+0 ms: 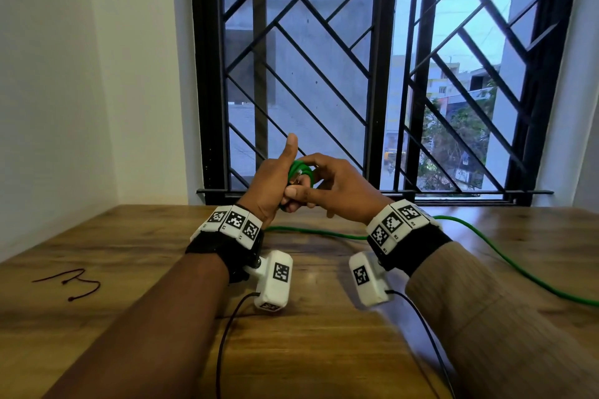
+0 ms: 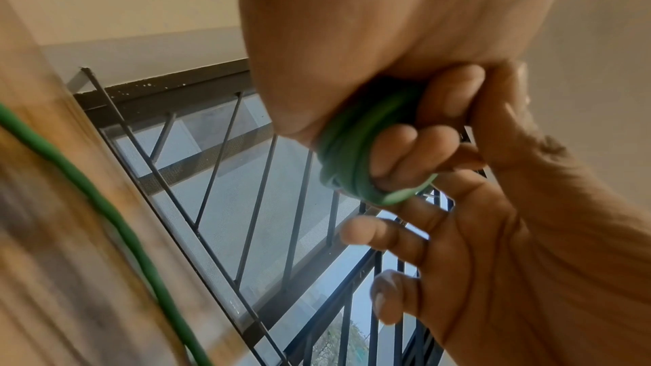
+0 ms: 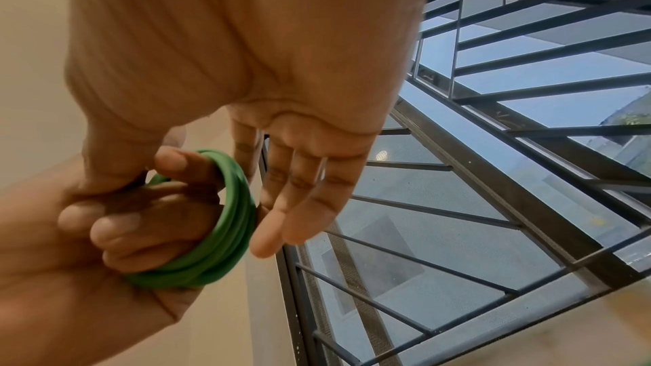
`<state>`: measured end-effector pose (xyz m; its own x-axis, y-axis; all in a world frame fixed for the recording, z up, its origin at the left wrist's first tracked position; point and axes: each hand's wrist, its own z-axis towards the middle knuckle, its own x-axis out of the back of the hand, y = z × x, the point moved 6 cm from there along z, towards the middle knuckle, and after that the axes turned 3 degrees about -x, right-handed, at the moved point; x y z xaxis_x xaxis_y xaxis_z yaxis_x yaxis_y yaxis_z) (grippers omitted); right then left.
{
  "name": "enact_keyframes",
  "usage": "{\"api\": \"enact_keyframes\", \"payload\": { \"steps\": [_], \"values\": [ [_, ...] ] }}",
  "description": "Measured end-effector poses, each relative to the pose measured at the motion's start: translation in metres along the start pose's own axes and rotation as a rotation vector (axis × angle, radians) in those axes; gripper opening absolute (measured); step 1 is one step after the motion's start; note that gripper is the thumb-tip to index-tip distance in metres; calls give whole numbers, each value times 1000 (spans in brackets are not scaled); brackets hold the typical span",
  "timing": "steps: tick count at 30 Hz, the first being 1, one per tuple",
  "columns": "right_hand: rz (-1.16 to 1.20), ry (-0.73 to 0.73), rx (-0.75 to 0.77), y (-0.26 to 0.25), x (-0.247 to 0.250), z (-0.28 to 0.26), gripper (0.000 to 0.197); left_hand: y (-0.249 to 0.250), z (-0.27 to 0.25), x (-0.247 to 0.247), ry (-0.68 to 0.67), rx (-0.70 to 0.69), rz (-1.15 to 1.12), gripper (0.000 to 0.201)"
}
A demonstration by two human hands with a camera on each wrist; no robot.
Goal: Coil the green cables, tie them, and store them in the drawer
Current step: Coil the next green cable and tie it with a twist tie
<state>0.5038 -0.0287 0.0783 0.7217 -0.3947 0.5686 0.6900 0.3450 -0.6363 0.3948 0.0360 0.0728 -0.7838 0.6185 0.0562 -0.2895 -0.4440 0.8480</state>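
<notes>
Several turns of green cable [image 1: 301, 172] already sit wound around the curled fingers [image 3: 116, 228] of the left hand [image 1: 270, 191], held up above the far middle of the wooden table [image 1: 129, 249], in front of the barred window [image 1: 372, 58]. The left thumb sticks straight up, clear of the coil. The right hand [image 1: 337, 183] meets the coil with thumb and index finger and appears to pinch a strand there, though the contact itself is partly hidden; its other fingers are spread and relaxed. The uncoiled remainder of the cable runs from below the hands across the table and off its right edge.

Judging by the tight, even loops, the cable is light and supple but springy, with a smooth jacket that could slip, so the turns will likely spread if the left fingers relax. The sensible grip is across all strands together at one side of the coil. A thin dark tie [image 1: 73, 285] lies near the left edge, well apart from the hands. No drawer is visible.
</notes>
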Motion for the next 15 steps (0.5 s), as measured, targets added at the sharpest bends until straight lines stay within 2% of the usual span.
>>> {"api": "enact_keyframes", "payload": {
  "steps": [6, 15],
  "values": [
    [-1, 39, 16, 2, -1, 2, 61, 1, 2, 2, 48, -50, 4, 75],
    [-68, 79, 58, 4, -3, 3, 49, -5, 5, 6, 70, -64, 27, 72]
  ]
}}
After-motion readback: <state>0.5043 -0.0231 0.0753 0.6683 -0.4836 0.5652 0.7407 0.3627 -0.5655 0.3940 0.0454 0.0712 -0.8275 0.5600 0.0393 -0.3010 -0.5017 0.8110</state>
